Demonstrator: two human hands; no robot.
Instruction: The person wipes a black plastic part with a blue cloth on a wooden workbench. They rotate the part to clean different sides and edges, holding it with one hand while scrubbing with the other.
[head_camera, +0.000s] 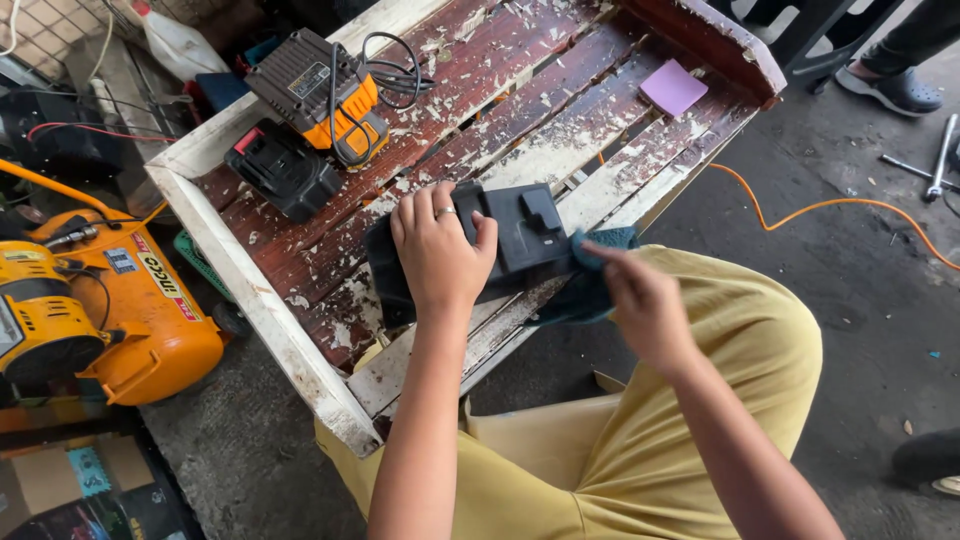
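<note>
A flat black plastic tool housing (520, 235) lies on the red slatted wooden pallet (500, 80), near its front edge. My left hand (438, 250) presses down on the housing's left half, a ring on one finger. My right hand (645, 300) pinches a dark teal cloth (590, 280) against the housing's right edge. Flakes of peeled white paint litter the slats around it.
A black and orange battery charger (320, 90) with coiled cord and a black battery pack (285, 170) sit at the pallet's back left. A purple square pad (672, 88) lies at the back right. An orange compressor (100, 300) stands left. An orange cable (830, 210) crosses the floor.
</note>
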